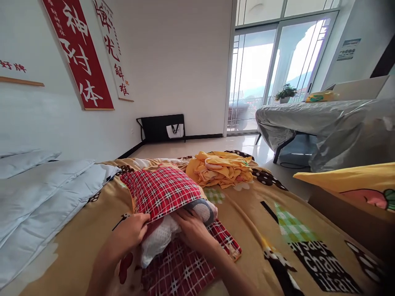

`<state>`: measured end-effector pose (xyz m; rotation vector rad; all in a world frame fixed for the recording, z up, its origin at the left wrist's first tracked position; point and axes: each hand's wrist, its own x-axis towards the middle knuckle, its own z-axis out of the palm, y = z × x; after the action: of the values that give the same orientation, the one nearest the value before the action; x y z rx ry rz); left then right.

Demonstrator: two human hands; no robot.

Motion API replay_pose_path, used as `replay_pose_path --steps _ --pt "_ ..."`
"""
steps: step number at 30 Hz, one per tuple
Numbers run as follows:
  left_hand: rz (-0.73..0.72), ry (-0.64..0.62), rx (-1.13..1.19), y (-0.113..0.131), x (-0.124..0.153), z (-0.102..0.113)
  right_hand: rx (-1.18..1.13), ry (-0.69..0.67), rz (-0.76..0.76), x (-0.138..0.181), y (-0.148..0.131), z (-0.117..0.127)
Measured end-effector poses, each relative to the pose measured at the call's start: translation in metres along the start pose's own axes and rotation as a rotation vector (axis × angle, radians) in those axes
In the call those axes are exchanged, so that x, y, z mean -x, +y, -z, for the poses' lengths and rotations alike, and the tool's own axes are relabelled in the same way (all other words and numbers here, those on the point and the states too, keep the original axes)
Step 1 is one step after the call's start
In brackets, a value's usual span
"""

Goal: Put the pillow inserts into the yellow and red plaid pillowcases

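A red plaid pillowcase (166, 189) lies on the bed, bulging with a pillow inside. Out of its mouth stick a white dotted end of stuffing (160, 238) and a grey-and-pink patterned end (205, 209). My left hand (132, 230) pinches the left side of the case's upper edge. Reaching into the opening is my right hand (191, 226), its fingers stretched forward over the stuffing and their tips hidden under the cloth. The case's plaid lower flap (185, 271) spreads flat below both hands.
A heap of yellow cloth (219, 168) lies behind the pillowcase on the patterned tan blanket (247, 238). White pillows (55, 197) are stacked at the left. On the right stand a cardboard box (345, 213) with a yellow cushion (364, 181) and a plastic-covered table (314, 115).
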<state>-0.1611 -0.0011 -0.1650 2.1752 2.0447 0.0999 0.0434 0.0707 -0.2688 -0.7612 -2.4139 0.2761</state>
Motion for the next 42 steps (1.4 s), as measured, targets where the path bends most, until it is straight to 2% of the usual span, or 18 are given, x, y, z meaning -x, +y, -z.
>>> replay_pose_path --steps 2,4,6,8,10,13,16,19,24,27,29,35,39,42 --pt "-0.016 0.070 -0.050 0.011 0.005 -0.001 -0.142 -0.039 0.022 0.004 -0.004 0.021" --pt "-0.130 0.141 -0.121 0.032 0.011 -0.011 -0.251 -0.091 -0.039 0.010 -0.004 0.042" --pt "-0.358 0.106 -0.192 0.055 0.014 -0.031 -0.208 -0.215 -0.133 0.018 0.001 0.055" --pt "-0.585 0.018 -0.265 0.071 0.012 -0.057 -0.059 -0.330 -0.211 0.024 0.010 0.059" --pt "-0.688 0.021 -0.333 0.076 0.003 -0.083 0.079 -0.313 -0.307 0.027 0.021 0.055" --pt "-0.673 0.164 -0.369 0.066 -0.018 -0.106 0.156 -0.164 -0.398 0.025 0.033 0.046" --pt "-0.598 0.288 -0.381 0.049 -0.038 -0.100 0.187 -0.043 -0.406 0.017 0.036 0.043" --pt "-0.536 0.375 -0.433 0.035 -0.052 -0.076 0.195 0.076 -0.378 0.010 0.031 0.038" --pt "-0.493 0.476 -0.527 0.027 -0.062 -0.033 0.213 0.054 -0.227 0.003 0.016 0.011" --pt "-0.483 0.468 -0.538 0.029 -0.061 -0.021 0.182 0.112 -0.064 0.003 0.010 -0.004" --pt "-0.489 0.470 -0.554 0.030 -0.061 -0.022 0.145 0.119 -0.037 0.005 0.012 -0.010" --pt "-0.563 0.571 -0.676 0.020 -0.070 -0.044 0.130 -0.080 -0.250 0.011 0.028 -0.024" --pt "-0.627 0.642 -0.695 0.022 -0.076 -0.053 0.146 -0.132 -0.264 0.013 0.028 -0.034" --pt "-0.634 0.641 -0.666 0.025 -0.078 -0.056 0.153 -0.145 -0.274 0.012 0.026 -0.039"
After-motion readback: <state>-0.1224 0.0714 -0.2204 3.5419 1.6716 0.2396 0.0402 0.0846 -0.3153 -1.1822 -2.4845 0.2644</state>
